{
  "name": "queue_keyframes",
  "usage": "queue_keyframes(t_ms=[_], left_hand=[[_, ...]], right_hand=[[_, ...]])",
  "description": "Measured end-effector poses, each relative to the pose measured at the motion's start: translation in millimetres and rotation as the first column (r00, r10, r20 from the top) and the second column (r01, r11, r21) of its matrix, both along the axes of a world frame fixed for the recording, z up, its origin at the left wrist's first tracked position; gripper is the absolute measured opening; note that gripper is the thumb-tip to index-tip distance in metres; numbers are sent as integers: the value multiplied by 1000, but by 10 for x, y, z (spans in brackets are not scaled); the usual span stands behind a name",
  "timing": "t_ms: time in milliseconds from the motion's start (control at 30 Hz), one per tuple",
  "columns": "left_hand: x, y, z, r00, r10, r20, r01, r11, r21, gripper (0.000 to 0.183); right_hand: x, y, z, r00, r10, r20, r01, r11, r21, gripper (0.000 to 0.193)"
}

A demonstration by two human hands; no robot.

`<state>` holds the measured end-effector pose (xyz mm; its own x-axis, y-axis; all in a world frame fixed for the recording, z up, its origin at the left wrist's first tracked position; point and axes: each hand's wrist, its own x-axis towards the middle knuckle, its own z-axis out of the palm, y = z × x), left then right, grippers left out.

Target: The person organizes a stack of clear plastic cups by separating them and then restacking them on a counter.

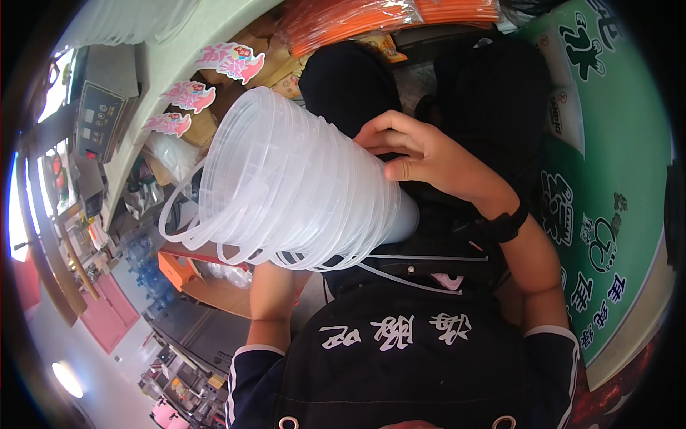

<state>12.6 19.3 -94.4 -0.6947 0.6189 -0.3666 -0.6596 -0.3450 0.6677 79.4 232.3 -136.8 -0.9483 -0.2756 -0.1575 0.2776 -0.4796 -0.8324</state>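
A long stack of nested clear plastic buckets [307, 179] lies tilted across my lap, its wide mouths toward the upper left and the narrow base toward the lower right. Thin white loop handles [182, 222] hang along its lower side. Bent over the upper right side, near the base end, my right hand [411, 146] grips the bucket edges with fingers and thumb. My left forearm [273, 297] runs up behind the stack; the buckets hide my left hand, so its fingers cannot be seen. Two loose pale straps [421, 257] extend from the handles over my dark apron [386, 307].
A pale counter edge [153, 93] with pink stickers curves along the left, carrying a grey machine with a control panel [100, 118]. Orange items in clear wrap [357, 25] lie ahead. A green printed board [614, 179] stands close on the right. A cardboard box [221, 289] sits lower left.
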Motion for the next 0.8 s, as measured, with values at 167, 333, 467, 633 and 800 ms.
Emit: queue_keyframes(t_ms=[167, 333, 467, 633, 800], left_hand=[[-72, -21, -132, 1000, -17, -2, 17, 1000, 12, 51], [-194, -68, -306, 1000, -29, 1, 29, 999, 33, 51], [-233, -104, -340, 999, -35, 1, 35, 999, 42, 52], [-290, -108, -411, 999, -37, 11, 36, 998, 58, 53], [-354, -173, -450, 1000, -20, 14, 19, 997, 75, 53]], right_hand=[[-27, -21, 52, 996, 76, -35, -76, 997, 2, 65], [-91, -32, 101, 978, 160, -132, -137, 977, 163, 62], [-96, -27, 58, 968, 173, -181, -137, 971, 194, 54], [-140, 59, 45, 964, 227, -136, -190, 952, 241, 59], [-136, 92, 27, 971, 233, -51, -222, 962, 156, 68]])
